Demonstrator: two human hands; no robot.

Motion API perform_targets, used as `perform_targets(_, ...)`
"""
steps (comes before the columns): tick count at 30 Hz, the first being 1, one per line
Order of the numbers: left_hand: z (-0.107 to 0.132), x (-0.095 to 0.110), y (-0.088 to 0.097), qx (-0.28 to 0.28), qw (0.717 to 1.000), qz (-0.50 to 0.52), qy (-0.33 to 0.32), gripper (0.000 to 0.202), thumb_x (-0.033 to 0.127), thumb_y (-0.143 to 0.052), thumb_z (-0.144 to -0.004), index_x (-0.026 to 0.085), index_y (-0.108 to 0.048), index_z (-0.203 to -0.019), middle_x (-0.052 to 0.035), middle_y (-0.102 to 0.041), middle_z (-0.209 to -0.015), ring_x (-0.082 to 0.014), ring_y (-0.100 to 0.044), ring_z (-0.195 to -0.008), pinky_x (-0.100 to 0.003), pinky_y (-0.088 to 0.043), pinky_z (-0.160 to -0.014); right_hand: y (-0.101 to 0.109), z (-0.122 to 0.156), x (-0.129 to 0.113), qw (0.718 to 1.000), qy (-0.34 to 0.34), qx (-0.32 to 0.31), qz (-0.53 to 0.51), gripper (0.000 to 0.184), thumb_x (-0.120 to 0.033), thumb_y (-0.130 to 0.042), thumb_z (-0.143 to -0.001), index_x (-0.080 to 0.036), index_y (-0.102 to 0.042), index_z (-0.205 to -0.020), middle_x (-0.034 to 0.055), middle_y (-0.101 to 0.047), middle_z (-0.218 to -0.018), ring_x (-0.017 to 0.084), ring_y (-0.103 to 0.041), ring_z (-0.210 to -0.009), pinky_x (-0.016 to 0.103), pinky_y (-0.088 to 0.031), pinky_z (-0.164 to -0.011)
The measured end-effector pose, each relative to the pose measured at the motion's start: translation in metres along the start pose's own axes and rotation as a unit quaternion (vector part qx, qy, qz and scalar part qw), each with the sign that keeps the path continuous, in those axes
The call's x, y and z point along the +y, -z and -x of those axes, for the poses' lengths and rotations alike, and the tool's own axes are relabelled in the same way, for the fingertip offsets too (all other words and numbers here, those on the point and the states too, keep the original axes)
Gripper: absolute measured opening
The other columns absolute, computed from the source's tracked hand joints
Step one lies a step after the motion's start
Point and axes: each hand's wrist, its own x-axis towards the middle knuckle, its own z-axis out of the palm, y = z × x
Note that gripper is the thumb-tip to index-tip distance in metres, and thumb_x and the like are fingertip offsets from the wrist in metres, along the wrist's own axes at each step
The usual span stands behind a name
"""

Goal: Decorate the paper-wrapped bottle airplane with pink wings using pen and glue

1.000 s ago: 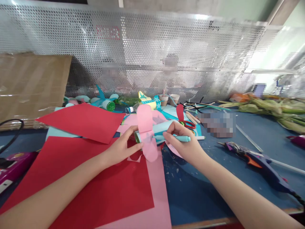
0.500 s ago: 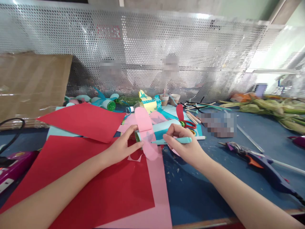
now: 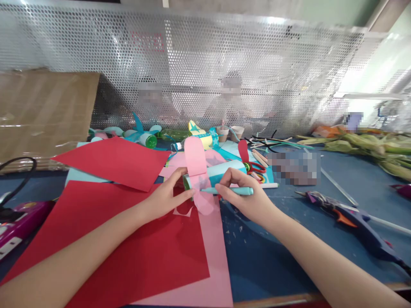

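Observation:
A bottle wrapped in light blue paper (image 3: 226, 170) lies on its side at the middle of the table, its green base to the left and its neck to the right. Across it runs a pink paper strip with rounded ends (image 3: 195, 159). My left hand (image 3: 171, 192) grips the bottle by its base, thumb in front and fingers behind. In my right hand (image 3: 240, 188) is a light blue marker (image 3: 239, 191), pinched between thumb and fingers, its tip at the lower half of the pink strip. Whether the tip touches is too small to tell.
Red paper sheets (image 3: 138, 248) lie over pink paper (image 3: 221, 256) in front. A glue gun (image 3: 353, 220) rests at right, and red-handled scissors (image 3: 257, 167) lie behind the bottle. Further back are a yellow paper-covered bottle (image 3: 199, 137), paper cups (image 3: 236, 132) and a perforated metal screen (image 3: 192, 55).
The marker has shifted slightly left along the pink strip with my right hand. My left hand keeps its grip on the bottle. The whole view has moved a little.

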Motion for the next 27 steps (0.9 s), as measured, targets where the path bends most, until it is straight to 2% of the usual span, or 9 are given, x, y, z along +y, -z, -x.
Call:
perform_targets(16,-0.0003,0.0008,0.0002,0.006,1.0,-0.009,0.012,0.045,0.042,-0.057,-0.088,0.026,-0.042,-0.127,-0.0092,-0.05,-0.135,-0.0275,-0.05,-0.124,-0.044,-0.041,-0.103,0.0006,-0.0004,0.0007,1.0,0.006,0.0,0.018,0.022,-0.031,-0.058,-0.085,-0.021,-0.048,-0.069,-0.0032,-0.053,-0.064,0.01,-0.045,-0.058,0.024,-0.035,-0.056)
perform_targets(27,-0.0004,-0.0019,0.0005,0.004,1.0,-0.008,0.008,0.043,0.042,-0.057,-0.088,0.026,-0.043,-0.126,-0.0089,-0.051,-0.131,-0.0263,-0.053,-0.12,-0.044,-0.043,-0.102,0.0009,0.0,-0.0008,1.0,-0.001,-0.007,0.028,0.02,-0.029,-0.058,-0.084,-0.021,-0.048,-0.069,-0.002,-0.055,-0.065,0.012,-0.049,-0.063,0.025,-0.04,-0.06)
